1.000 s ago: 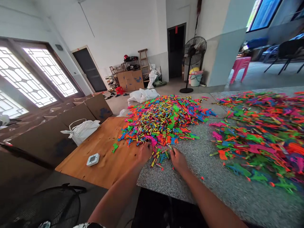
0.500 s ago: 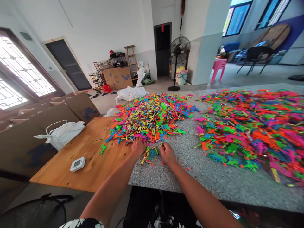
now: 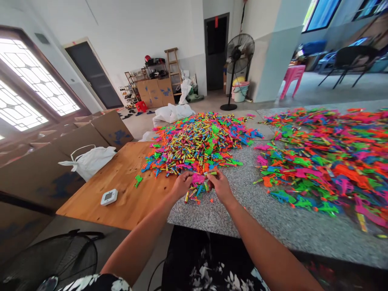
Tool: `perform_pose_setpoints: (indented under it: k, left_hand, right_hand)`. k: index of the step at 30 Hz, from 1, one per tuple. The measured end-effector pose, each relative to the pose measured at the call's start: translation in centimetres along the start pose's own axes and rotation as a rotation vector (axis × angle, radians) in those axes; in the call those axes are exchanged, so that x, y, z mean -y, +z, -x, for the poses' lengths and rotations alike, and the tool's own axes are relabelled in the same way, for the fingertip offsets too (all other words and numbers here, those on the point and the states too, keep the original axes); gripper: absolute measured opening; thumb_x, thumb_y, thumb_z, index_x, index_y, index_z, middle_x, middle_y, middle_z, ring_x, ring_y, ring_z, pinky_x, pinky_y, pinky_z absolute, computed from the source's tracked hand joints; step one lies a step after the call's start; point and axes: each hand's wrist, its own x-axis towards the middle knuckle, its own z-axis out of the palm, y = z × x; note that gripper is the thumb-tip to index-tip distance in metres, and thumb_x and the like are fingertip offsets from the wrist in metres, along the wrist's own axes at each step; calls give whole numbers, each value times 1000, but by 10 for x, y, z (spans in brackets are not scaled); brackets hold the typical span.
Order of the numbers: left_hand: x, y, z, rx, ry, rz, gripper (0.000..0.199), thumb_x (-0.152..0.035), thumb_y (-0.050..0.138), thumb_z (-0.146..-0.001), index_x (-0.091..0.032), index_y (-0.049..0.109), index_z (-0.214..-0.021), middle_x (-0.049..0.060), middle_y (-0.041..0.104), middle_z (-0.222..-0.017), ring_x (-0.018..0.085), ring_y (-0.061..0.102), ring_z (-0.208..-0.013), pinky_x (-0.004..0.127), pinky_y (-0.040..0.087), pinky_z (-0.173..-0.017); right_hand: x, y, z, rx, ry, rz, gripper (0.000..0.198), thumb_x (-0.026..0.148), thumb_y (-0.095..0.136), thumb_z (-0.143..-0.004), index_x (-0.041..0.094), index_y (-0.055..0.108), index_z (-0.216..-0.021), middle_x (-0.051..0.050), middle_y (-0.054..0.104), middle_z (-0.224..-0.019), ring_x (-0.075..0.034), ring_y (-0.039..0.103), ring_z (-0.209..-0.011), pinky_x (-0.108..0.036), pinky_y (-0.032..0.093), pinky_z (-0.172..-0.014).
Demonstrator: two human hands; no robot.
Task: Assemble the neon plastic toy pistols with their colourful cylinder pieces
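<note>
My left hand [image 3: 182, 184] is closed on a pink plastic toy gun [image 3: 198, 178], just in front of a big heap of toy guns and small printed tubes [image 3: 190, 141]. Facing it, my right hand [image 3: 221, 187] pinches a small yellow-green tube [image 3: 212, 173] near the pink gun; a second tube [image 3: 206, 185] shows by its fingertips, and whether it is held I cannot tell. Below and between the hands lie several loose tubes [image 3: 186, 197] and a small orange piece [image 3: 211, 200] on the grey stone tabletop [image 3: 242, 210].
A second spread of toy guns [image 3: 321, 173] covers the right side. On the wooden board [image 3: 127, 206] at left are a white digital timer [image 3: 109, 197] and a lone green toy gun [image 3: 138, 180]. Cardboard boxes [image 3: 72, 149], a white sack [image 3: 93, 161] and a standing fan [image 3: 235, 60] surround the table.
My left hand has come away from the heap's edge with a pink toy gun. My right hand has lifted a tube beside it. The view has shifted slightly left.
</note>
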Motion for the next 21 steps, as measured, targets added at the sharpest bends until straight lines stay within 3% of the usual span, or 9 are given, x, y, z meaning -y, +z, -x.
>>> perform_pose_setpoints:
  k: [3, 7, 10, 13, 17, 21]
  left_hand:
    - [-15, 7, 7, 79, 70, 69, 35, -46, 53, -96, -16, 71, -99, -1, 62, -76, 13, 53, -68, 24, 42, -64]
    - [-29, 7, 13, 161, 124, 85, 43, -55, 58, -95, -16, 74, -104, 0, 66, -81, 14, 56, -73, 24, 45, -68]
    - [-40, 2, 14, 192, 148, 52, 41, -53, 60, -94, -17, 76, -105, 1, 69, -84, 16, 59, -78, 25, 48, -72]
    - [-49, -1, 15, 214, 184, 16, 36, -47, 60, -94, -17, 77, -102, 2, 71, -86, 16, 59, -79, 25, 48, -73]
    - [-57, 1, 14, 247, 214, -22, 32, -40, 60, -93, -15, 79, -100, 2, 70, -85, 14, 55, -75, 23, 43, -68]
    - [-59, 2, 13, 276, 219, -43, 33, -41, 60, -92, -14, 78, -99, 0, 62, -75, 12, 48, -69, 22, 36, -62]
  right_hand:
    - [15, 2, 4, 52, 17, 7, 36, 54, 73, -80, 24, 59, -94, 4, 61, -67, -14, 51, -50, -27, 46, -46]
    - [26, -12, 6, 89, -10, 223, 27, 47, 66, -84, 23, 59, -95, 3, 61, -72, -16, 57, -60, -26, 46, -50]
    - [35, -26, 9, 177, -49, 415, 29, 41, 65, -86, 22, 61, -108, 6, 56, -70, -13, 51, -59, -25, 41, -53]
    - [45, -36, 14, 260, -67, 457, 42, 40, 66, -89, 23, 55, -126, 8, 54, -71, -12, 47, -58, -25, 38, -56]
    - [50, -43, 21, 299, -55, 442, 34, 44, 68, -90, 22, 59, -115, 5, 61, -75, -14, 50, -62, -26, 40, -59]
    - [48, -47, 27, 297, -130, 507, 34, 47, 66, -93, 23, 66, -118, 3, 61, -77, -15, 53, -68, -28, 42, -63]
